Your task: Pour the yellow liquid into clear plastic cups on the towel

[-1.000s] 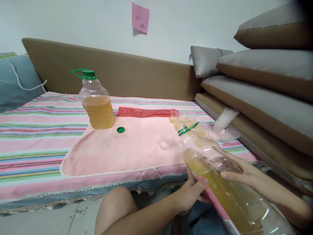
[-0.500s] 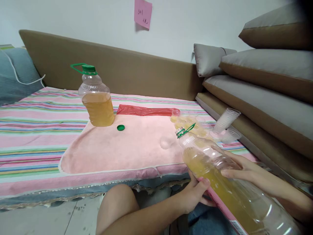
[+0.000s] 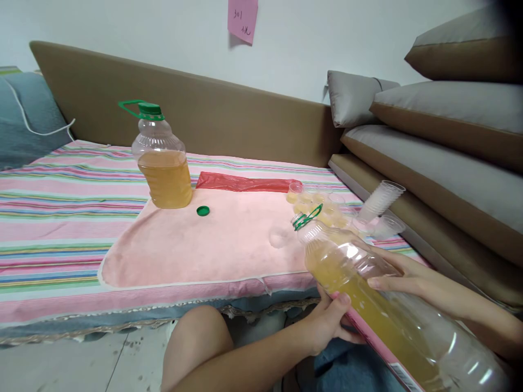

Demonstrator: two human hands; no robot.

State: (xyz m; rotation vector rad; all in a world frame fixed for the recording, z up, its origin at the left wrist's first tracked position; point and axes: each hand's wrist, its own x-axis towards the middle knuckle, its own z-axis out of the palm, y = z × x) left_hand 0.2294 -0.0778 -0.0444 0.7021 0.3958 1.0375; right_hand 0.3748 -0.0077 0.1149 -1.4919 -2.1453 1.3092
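A large clear plastic bottle (image 3: pixel 368 305) of yellow liquid lies tilted in both my hands, its uncapped neck pointing up and left. My left hand (image 3: pixel 327 324) grips it from below near the shoulder. Against its upper right side, my right hand (image 3: pixel 398 277) is closed round it; some of its fingers are hidden. Just left of the bottle's mouth, a clear plastic cup (image 3: pixel 280 237) stands on the pink cloth (image 3: pixel 183 250). Behind the neck are several cups (image 3: pixel 304 206) with yellow liquid. A green cap (image 3: pixel 203 210) rests on the cloth.
A second bottle (image 3: pixel 165 174) with a green cap and handle stands at the left. A red plastic bag (image 3: pixel 245 182) lies behind the cloth. A leaning stack of cups (image 3: pixel 382 200) is at the right, before piled cushions (image 3: pixel 433 158). A backboard (image 3: pixel 245 120) closes the rear.
The view has shifted slightly. Both hands keep their hold on the tilted bottle, whose neck has dipped a little; the cups and cap stay where they were.
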